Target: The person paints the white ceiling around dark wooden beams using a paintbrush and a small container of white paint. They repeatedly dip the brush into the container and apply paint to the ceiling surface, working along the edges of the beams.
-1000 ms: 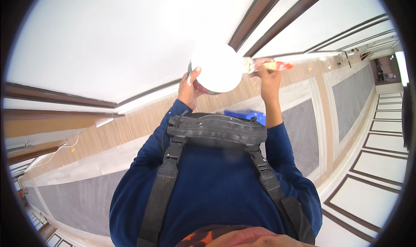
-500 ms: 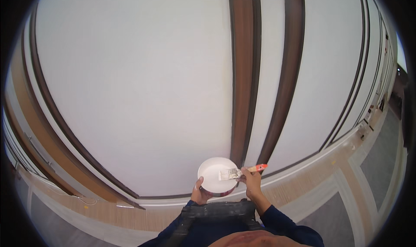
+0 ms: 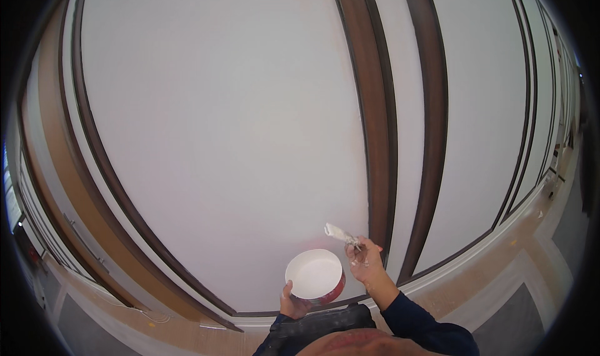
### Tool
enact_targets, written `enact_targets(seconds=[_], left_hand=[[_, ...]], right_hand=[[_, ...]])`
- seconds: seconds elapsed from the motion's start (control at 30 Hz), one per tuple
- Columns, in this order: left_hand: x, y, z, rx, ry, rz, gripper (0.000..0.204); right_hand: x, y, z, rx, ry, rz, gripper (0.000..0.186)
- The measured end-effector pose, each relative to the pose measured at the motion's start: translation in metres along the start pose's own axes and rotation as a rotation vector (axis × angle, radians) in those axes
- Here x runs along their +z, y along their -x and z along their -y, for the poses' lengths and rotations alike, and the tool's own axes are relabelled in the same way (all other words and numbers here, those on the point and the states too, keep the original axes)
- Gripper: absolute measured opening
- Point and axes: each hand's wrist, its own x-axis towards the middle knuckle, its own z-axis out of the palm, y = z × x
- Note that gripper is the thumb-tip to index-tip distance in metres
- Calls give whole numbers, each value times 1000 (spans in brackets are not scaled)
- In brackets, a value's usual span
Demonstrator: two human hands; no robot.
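My left hand [image 3: 292,302] grips a round bowl [image 3: 314,273], white inside and red on its outer wall, with the thumb over the rim. White paint seems to coat the inside. Above and right of the bowl, my right hand [image 3: 364,260] is closed around a paintbrush [image 3: 340,232], its whitened bristles pointing up and left toward the wall. White smears show on that hand. The brush is apart from the bowl; whether it touches the white wall panel [image 3: 225,137] I cannot tell. Most of the handle is hidden by my fingers.
Dark brown vertical trim strips [image 3: 377,125] run up the wall to the right of the panel. On the left stands a brown door [image 3: 78,193] with a long handle. A pale covered floor strip [image 3: 462,293] follows the wall's base, with grey flooring [image 3: 509,318] nearer me.
The brush has come up out of the bowl and turned, bristles now toward the wall. My right hand has lifted slightly. The view has shifted, so the trim sits further right.
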Motion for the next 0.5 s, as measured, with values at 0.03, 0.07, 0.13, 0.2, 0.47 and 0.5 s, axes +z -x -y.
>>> enact_targets(seconds=[0.03, 0.07, 0.13, 0.2, 0.47, 0.5], left_hand=[[6, 1, -4, 5, -15, -4, 70], [16, 7, -4, 14, -30, -8, 71], [30, 17, -1, 42, -28, -39, 71], [32, 24, 1, 34, -19, -84, 72], [28, 9, 12, 226, -35, -68, 85], [34, 18, 17, 259, -34, -109, 85]], right_hand=[[16, -5, 7, -61, -9, 23, 17], [44, -1, 19, -133, -5, 94, 18], [114, 13, 48, -348, 80, 280, 19], [185, 16, 72, -645, 238, 438, 19], [454, -20, 183, -2568, 931, 292, 11], [485, -18, 186, -2633, 989, 235, 11]])
